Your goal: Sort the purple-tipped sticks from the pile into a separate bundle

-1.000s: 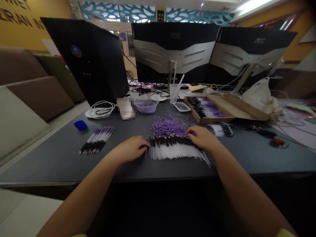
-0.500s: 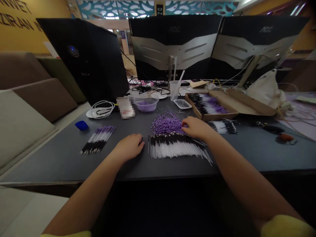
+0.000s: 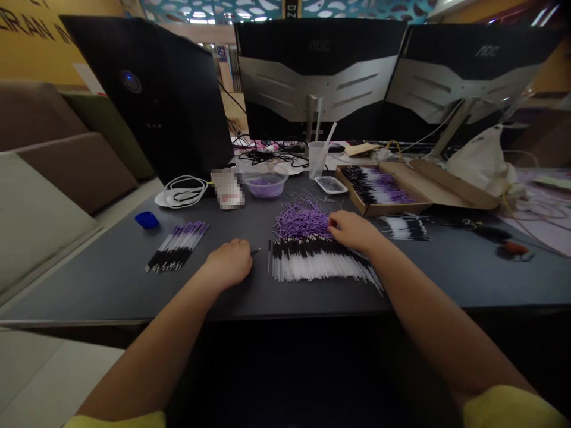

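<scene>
My left hand [image 3: 230, 262] rests on the dark desk [image 3: 241, 300], closed around a thin stick [image 3: 256, 251] whose dark tip pokes out to the right past the fingers. The rest of that stick is hidden by the hand. My right hand [image 3: 352, 230] is at the right edge of a loose pile of thin purple tubes [image 3: 300, 219], fingertips pinched; what they hold is hidden. In front of the pile lies a row of clear-white sticks with black upper parts and pale tips [image 3: 312, 265]. Left of my left hand, sticks with purple, clear and black sections [image 3: 177, 246] lie side by side.
An open cardboard box [image 3: 379, 185] of similar sticks stands at the back right. Behind the pile are a clear bowl [image 3: 266, 183] with purple pieces, a small white tray [image 3: 331, 185] and a plastic cup [image 3: 316, 159]. Computer tower [image 3: 178, 101] and monitors [image 3: 321, 83] stand behind.
My left hand has shifted slightly left, away from the row, and the stick's tip now shows beyond its fingers. My right hand stays at the purple pile. The view has tilted slightly.
</scene>
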### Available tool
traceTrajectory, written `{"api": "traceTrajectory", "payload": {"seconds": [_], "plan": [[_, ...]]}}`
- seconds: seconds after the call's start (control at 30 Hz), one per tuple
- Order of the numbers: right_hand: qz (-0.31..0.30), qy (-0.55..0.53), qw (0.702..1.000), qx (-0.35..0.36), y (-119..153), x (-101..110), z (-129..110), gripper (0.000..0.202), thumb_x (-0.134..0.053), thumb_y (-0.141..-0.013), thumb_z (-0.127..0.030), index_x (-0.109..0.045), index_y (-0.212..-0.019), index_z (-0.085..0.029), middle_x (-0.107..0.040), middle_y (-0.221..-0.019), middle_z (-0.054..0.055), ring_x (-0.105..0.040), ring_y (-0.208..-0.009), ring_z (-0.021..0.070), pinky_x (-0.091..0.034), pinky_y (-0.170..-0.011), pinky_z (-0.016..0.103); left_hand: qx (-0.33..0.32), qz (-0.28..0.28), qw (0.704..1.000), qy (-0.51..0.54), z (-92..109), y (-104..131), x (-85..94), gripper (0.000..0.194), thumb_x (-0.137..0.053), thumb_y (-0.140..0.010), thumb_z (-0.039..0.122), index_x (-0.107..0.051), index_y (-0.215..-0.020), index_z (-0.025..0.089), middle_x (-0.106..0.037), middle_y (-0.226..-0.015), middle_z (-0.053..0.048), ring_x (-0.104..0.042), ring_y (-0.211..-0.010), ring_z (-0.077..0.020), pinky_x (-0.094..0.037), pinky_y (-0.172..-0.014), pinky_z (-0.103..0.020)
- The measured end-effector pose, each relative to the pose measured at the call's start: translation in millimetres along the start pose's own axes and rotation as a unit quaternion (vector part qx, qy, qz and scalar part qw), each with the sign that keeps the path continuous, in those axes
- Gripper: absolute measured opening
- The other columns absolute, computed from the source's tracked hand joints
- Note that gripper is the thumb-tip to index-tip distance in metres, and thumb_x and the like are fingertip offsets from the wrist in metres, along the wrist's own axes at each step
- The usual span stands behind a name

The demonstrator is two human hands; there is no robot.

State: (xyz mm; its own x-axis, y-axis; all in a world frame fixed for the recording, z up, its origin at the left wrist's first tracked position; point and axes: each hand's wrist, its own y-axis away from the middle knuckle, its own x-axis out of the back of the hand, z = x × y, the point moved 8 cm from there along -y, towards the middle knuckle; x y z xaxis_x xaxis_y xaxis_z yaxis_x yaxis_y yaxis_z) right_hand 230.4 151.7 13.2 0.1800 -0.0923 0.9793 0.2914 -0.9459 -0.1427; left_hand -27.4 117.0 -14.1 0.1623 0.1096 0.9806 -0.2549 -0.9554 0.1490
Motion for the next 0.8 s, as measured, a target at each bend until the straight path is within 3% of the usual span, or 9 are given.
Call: {"api": "traceTrajectory", "payload": {"seconds": [0.17,0.37,0.47,0.53,0.63,0.8], "plan": [[0.067,-0.071,0.995,0.0,27,17,3,0.012,-0.05,-0.085,-0.024,-0.06,-0.083,-0.018,-0.066,-0.083,0.005,-0.058,-0.073,0.0168,-0.038,-0.065,0.026,-0.006,0.006,1.0,-0.006,0,2,3.4,0.028,-0.037,-0.086,0.019,-0.06,-0.099,0.008,-0.064,-0.103,-0.02,-0.062,-0.097,-0.0304,-0.046,-0.084,-0.039],[0.071,-0.121,0.99,0.006,45,15,6,0.01,-0.053,-0.081,-0.025,-0.061,-0.079,-0.018,-0.066,-0.076,0.003,-0.055,-0.064,0.0147,-0.037,-0.061,0.026,0.035,0.037,0.998,0.031,-8,6,12.8,0.031,-0.031,-0.088,0.014,-0.051,-0.111,0.009,-0.066,-0.09,-0.017,-0.065,-0.082,-0.0285,-0.048,-0.068,-0.036],[0.081,-0.152,0.985,0.013,44,14,6,0.016,-0.052,-0.081,-0.021,-0.063,-0.092,-0.018,-0.066,-0.077,0.003,-0.055,-0.063,0.0145,-0.038,-0.061,0.026,0.007,0.065,0.995,0.073,-8,4,15.5,0.037,-0.035,-0.086,0.013,-0.051,-0.119,0.016,-0.067,-0.096,-0.013,-0.065,-0.087,-0.0257,-0.048,-0.073,-0.035],[0.092,-0.165,0.982,0.024,43,15,4,0.024,-0.049,-0.082,-0.018,-0.063,-0.102,-0.018,-0.067,-0.082,0.004,-0.056,-0.064,0.015,-0.039,-0.062,0.027,-0.03,0.071,0.992,0.101,-4,1,16.0,0.036,-0.036,-0.085,0.013,-0.059,-0.112,0.02,-0.068,-0.1,-0.01,-0.064,-0.093,-0.0242,-0.047,-0.079,-0.035],[0.11,-0.169,0.979,0.034,43,17,0,0.025,-0.046,-0.083,-0.016,-0.068,-0.096,-0.017,-0.069,-0.089,0.007,-0.057,-0.067,0.0157,-0.041,-0.064,0.028,-0.061,0.091,0.981,0.162,-1,0,20.6,0.031,-0.039,-0.083,0.015,-0.067,-0.095,0.02,-0.07,-0.099,-0.007,-0.064,-0.094,-0.0224,-0.047,-0.085,-0.034],[0.132,-0.206,0.97,0.008,47,23,1,0.029,-0.056,-0.079,-0.018,-0.07,-0.104,-0.016,-0.069,-0.083,0.006,-0.052,-0.057,0.0127,-0.041,-0.059,0.028,-0.061,0.161,0.952,0.253,0,8,35.2,0.032,-0.043,-0.083,0.021,-0.068,-0.103,0.018,-0.072,-0.095,-0.005,-0.065,-0.086,-0.0193,-0.048,-0.079,-0.03]]}}
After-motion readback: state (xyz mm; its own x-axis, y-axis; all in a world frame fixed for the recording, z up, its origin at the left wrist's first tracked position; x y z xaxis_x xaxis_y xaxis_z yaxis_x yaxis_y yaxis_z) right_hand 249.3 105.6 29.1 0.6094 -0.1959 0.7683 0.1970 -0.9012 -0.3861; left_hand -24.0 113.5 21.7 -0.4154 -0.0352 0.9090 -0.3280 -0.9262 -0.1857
